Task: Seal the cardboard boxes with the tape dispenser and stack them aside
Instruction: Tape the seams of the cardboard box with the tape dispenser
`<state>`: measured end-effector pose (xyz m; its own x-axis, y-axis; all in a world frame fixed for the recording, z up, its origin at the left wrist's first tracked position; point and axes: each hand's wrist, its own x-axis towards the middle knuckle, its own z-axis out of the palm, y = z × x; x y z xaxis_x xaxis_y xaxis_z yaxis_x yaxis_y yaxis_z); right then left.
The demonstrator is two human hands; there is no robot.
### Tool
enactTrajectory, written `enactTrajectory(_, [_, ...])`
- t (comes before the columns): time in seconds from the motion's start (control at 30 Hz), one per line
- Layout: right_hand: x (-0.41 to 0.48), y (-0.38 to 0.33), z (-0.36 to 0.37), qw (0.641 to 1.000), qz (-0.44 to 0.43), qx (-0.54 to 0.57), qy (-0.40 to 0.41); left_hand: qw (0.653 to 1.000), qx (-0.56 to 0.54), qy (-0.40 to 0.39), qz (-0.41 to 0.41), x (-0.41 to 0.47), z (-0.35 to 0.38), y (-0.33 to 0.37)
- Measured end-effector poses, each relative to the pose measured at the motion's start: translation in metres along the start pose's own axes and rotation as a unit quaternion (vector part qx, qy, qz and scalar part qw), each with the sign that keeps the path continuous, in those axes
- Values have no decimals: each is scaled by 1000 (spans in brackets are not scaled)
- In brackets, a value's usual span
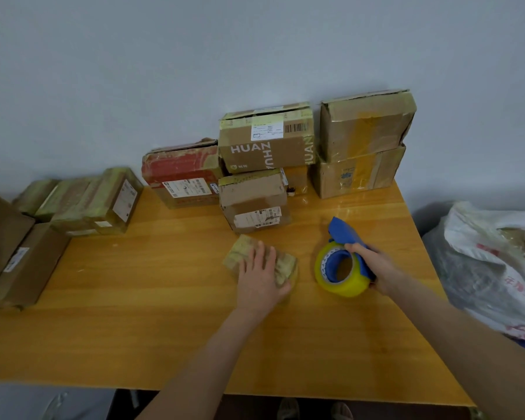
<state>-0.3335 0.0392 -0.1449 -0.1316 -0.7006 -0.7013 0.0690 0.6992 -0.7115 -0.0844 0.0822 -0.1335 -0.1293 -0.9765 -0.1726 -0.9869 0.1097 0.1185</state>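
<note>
The small cardboard box [287,263], flat and wrapped nearly all over in yellowed tape, lies about the middle of the table [164,298], in front of the stacked boxes [265,140] along the far edge. It looks light and fairly stiff, with a taped skin that is likely slick, so gripping its side edges seems safest. The left hand [261,277] rests on top, fingers straight and spread. The right hand [373,265] curls round the blue tape dispenser [340,228], which carries a yellow roll [349,287], nearer the right edge.

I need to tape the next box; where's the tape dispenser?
In the head view, right of centre on the table, the tape dispenser is gripped by the right hand, beside the small box under the left hand.
</note>
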Motion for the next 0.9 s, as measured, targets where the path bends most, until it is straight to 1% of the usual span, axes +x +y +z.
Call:
enactTrajectory(0.07, [0,-4,3,1000,-8,-15,1,995,-3,-36,88,3,-7,-6])
enactTrajectory(0.13, [0,-8,3,999,-20,-44,7,989,1,-62,133,4,-12,-13])
enactTrajectory(0.17, [1,-8,3,997,-26,-68,13,989,11,-64,132,3,-13,-15])
enactTrajectory(0.23, [3,-8,-1,994,-36,-105,18,993,22,-69,94,0,-12,-17])
enactTrajectory(0.3, [3,-5,-6,996,-16,-89,14,992,1,-100,70,1,-12,-17])
enactTrajectory(0.4, [3,-1,-14,999,27,-33,6,985,-20,-132,112,9,-22,-24])
enactTrajectory(0.47, [-1,-5,-14,999,25,-21,-5,982,-16,-128,135,14,-29,-31])
enactTrajectory(0.57, [-4,-14,-5,1000,13,-19,-16,982,-37,-126,135,15,-29,-33])
enactTrajectory(0.73, [-11,-20,19,994,8,-101,-29,982,-45,-117,139,14,-23,-35])
enactTrajectory(0.9, [-26,-34,16,984,-53,-169,-36,981,3,-116,154,12,-22,-36])
